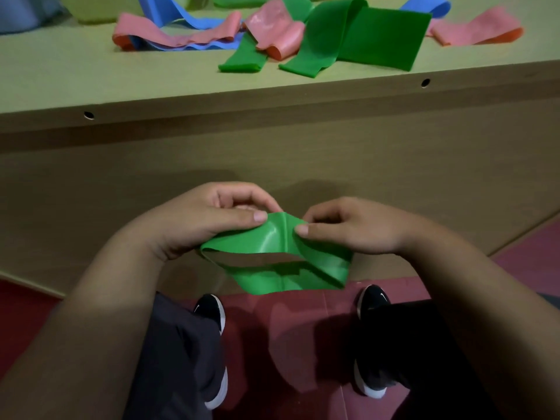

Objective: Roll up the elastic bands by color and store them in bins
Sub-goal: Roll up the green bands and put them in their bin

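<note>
A green elastic band [274, 244] hangs as a loop in front of the table's side panel, below the tabletop. My left hand [209, 219] pinches its upper left edge between thumb and fingers. My right hand [348, 225] pinches the upper right edge, close beside the left thumb. On the tabletop lie more bands: two green ones [360, 40], pink ones [181, 34] [475, 30] and blue ones [172, 13], partly overlapping in a heap.
The wooden table [91, 77] runs across the top, its side panel [303, 153] facing me. Yellow-green bins [91, 7] stand at the far back left, cut off by the frame. My legs and black shoes [212, 313] stand on a red floor.
</note>
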Available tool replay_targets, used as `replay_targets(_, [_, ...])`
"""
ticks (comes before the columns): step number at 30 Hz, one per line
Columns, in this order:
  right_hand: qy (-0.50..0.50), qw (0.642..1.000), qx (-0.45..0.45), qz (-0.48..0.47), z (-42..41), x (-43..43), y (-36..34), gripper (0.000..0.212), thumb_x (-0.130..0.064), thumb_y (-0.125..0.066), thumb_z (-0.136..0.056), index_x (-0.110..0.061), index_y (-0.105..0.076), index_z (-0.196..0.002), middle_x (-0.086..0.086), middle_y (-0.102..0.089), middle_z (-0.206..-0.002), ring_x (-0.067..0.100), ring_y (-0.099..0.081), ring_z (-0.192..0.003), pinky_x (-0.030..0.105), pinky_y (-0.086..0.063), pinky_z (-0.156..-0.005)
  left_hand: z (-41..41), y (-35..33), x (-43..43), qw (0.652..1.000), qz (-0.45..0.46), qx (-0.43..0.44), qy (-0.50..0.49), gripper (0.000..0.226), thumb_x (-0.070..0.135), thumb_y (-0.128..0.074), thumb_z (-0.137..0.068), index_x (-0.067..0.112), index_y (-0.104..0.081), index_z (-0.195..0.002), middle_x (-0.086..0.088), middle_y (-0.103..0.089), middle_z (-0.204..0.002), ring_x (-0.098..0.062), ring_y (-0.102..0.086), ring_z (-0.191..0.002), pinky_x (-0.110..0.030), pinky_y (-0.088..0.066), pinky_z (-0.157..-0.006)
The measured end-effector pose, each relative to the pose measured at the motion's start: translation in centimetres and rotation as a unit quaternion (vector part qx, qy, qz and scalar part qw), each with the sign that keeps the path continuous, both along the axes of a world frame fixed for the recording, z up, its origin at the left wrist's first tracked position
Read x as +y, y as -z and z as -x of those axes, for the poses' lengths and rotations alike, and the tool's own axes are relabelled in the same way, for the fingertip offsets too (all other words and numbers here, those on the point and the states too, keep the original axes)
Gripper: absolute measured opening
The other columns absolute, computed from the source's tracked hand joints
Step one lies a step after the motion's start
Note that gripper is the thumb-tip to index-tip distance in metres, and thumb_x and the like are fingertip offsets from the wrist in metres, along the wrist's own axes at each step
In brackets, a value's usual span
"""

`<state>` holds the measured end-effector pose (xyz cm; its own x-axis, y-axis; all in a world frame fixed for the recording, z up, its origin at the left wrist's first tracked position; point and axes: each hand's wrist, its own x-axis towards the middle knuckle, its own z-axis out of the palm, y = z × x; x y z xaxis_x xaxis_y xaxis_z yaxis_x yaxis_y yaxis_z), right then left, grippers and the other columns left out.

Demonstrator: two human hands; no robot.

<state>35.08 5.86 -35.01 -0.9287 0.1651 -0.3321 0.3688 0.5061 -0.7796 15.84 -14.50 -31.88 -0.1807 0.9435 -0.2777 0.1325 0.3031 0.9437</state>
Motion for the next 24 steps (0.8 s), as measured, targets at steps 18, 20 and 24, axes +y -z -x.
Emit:
replay_targets(18, [0.049, 0.935, 0.249, 0.249, 1.1, -1.3, -1.1, 0.013, -0.015, -0.071, -0.094, -0.003, -0.074, -0.099, 0.005, -0.075, -0.092, 0.012, -0.067, -0.089, 0.024, -0.053, -0.085, -0.3, -0.2, 0.9, 0.996, -0.068, 0.013, -0.056, 0.028, 0.012, -0.069, -0.098, 0.012, -0.072, -0.126, -0.011, -0.074, -0.103, -0.018, -0.07, -0.093, -0.023, -0.057, -0.079])
replay_targets(20, [0.065, 0.933, 0.257, 0.244, 0.9, -1.4, -1.6, 0.012, -0.016, -0.072, -0.093, -0.006, -0.075, -0.099, 0.005, -0.075, -0.092, 0.013, -0.066, -0.086, 0.026, -0.053, -0.082, -0.8, -0.2, 1.1, 0.992, -0.087, 0.053, -0.078, 0.025, 0.012, -0.07, -0.098, 0.014, -0.072, -0.123, -0.015, -0.075, -0.107, -0.016, -0.071, -0.096, -0.025, -0.057, -0.083])
replay_targets(24, [0.107, 0.934, 0.27, 0.206, 0.3, -1.4, -2.7, 0.004, -0.013, -0.074, -0.096, -0.011, -0.076, -0.099, 0.007, -0.072, -0.091, 0.018, -0.062, -0.084, 0.036, -0.049, -0.08, -2.1, -0.6, 1.6, 0.973, -0.151, 0.135, -0.114, 0.021, 0.019, -0.074, -0.097, 0.02, -0.075, -0.118, -0.004, -0.076, -0.108, -0.008, -0.068, -0.102, -0.024, -0.055, -0.09])
